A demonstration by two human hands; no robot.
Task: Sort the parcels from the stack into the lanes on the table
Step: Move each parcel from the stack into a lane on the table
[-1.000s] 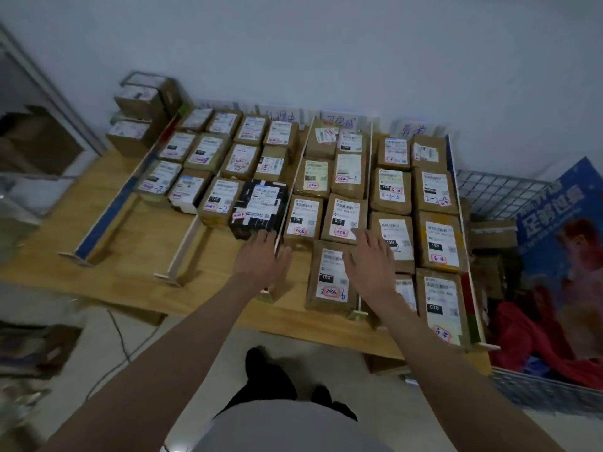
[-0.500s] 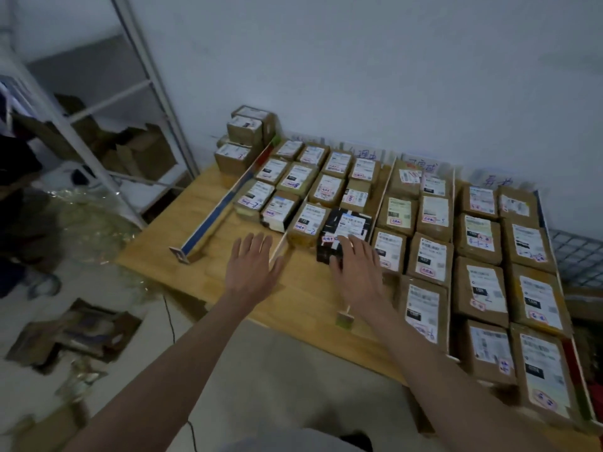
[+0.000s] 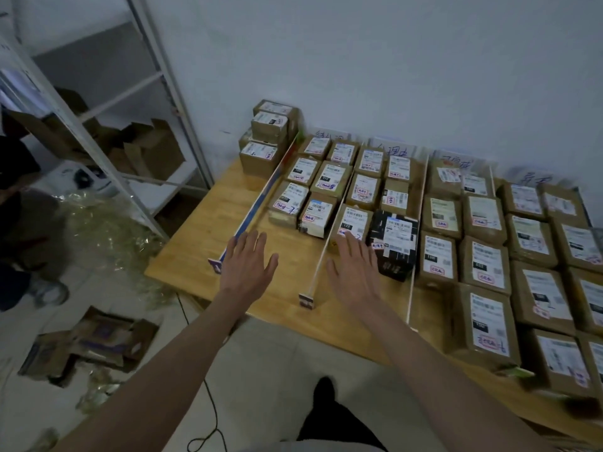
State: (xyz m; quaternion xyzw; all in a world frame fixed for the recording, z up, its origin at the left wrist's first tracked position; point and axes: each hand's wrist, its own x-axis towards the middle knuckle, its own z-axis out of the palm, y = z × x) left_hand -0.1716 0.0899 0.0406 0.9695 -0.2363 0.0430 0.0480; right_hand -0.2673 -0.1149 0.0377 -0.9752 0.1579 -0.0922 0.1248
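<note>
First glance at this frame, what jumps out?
The grid of labelled brown parcels filling the lanes on the table, with one black parcel breaking the pattern near the front. Both hands, left and right, hover open and empty over the table's front. A small stack sits at the far left corner.

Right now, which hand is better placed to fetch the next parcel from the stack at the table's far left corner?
Left, probably. The left hand is open and empty, nearer the stack, beside the blue divider. The right hand is also open but farther right, near the black parcel.
</note>
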